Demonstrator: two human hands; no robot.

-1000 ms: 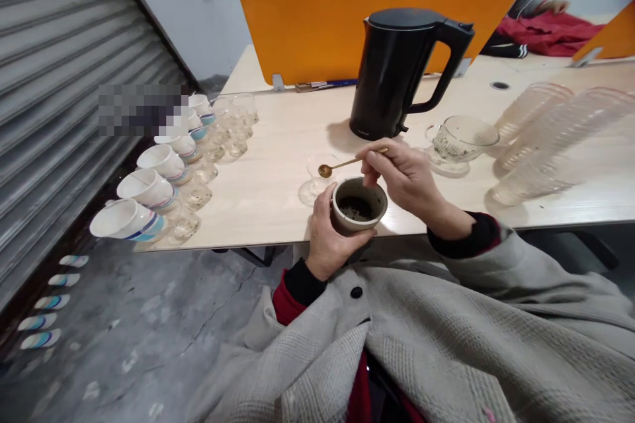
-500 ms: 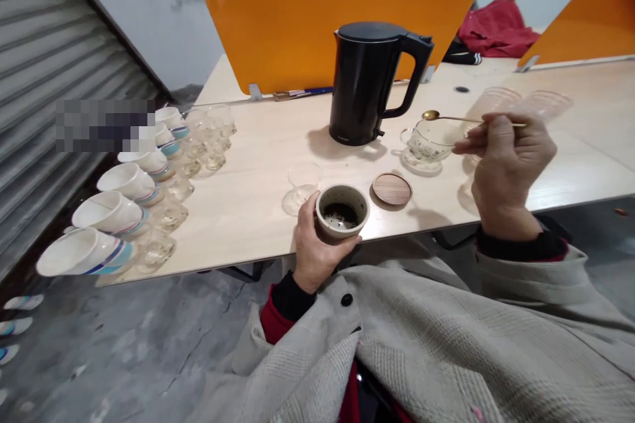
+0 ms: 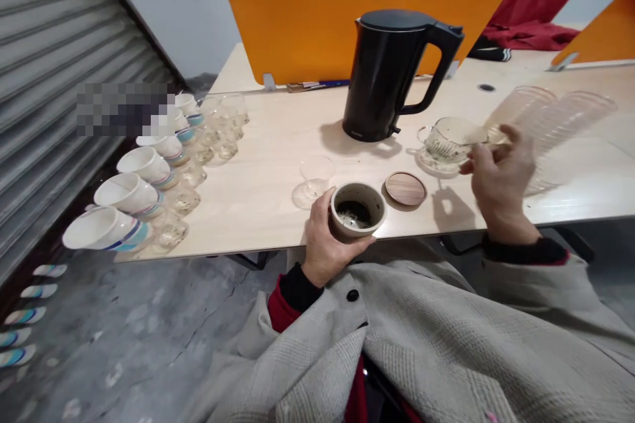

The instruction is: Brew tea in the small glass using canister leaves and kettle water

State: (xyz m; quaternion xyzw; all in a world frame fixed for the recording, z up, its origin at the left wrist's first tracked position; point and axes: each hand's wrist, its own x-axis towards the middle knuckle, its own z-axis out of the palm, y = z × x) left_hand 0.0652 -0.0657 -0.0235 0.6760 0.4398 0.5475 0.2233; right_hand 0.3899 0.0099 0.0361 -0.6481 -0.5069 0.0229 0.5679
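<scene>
My left hand (image 3: pixel 330 244) is wrapped round a small ceramic jar (image 3: pixel 381 215), tilted slightly, with dark dried tea leaves (image 3: pixel 355 213) inside. At the right, my right hand (image 3: pixel 501 175) pinches a thin gold spoon (image 3: pixel 475 143) at the side of a glass cup (image 3: pixel 449 139). The spoon's bowl is hard to make out there. Tea leaves show in that cup, which stands on a clear saucer (image 3: pixel 436 170). Between jar and cup lies a round wooden lid (image 3: pixel 405 188). Left of the jar stands a small clear glass (image 3: pixel 317 175).
Behind the jar stands a black electric kettle (image 3: pixel 380 79) before an orange divider (image 3: pixel 297 20). Paper cups (image 3: pixel 129 193) and small clear cups (image 3: pixel 171 230) line the table's left end. Stacked clear plastic cups (image 3: pixel 570 119) lie at the right. Past the divider is red cloth (image 3: pixel 538 13).
My right hand has lowered and turned, bringing the spoon down to the glass cup. My left hand still holds the jar. The whole view has shifted slightly.
</scene>
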